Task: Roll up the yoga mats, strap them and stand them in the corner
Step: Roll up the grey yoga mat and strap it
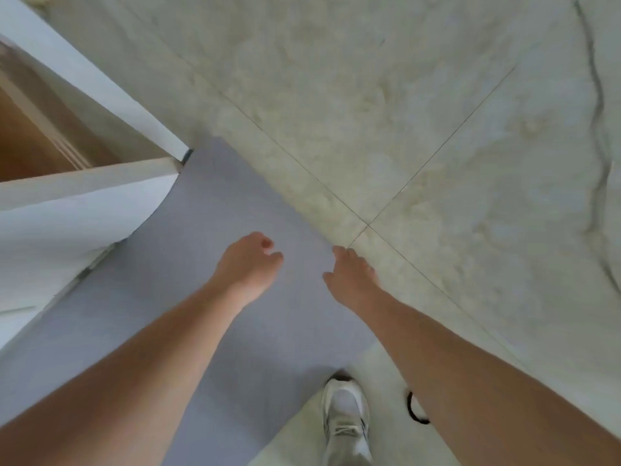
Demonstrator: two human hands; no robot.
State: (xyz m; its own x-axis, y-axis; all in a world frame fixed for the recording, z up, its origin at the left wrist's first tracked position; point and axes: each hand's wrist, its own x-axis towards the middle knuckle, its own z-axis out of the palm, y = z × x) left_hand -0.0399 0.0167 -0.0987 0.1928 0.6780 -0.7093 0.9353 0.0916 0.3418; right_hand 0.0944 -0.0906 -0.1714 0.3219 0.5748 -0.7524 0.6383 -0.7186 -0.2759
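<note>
Grey yoga mat (218, 213) lay unrolled on a marble floor (403, 112). Left hand (247, 264) and right hand (349, 277) hovered over it, fingers loosely curled, holding nothing.

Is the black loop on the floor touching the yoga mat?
Apart. The head view shows the black loop lying beyond the shoe, with bare floor between it and the yoga mat.

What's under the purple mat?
The mat lies flat on the pale tiled floor, which shows beside it. The floor right beneath is covered, so anything hidden there cannot be seen.
</note>
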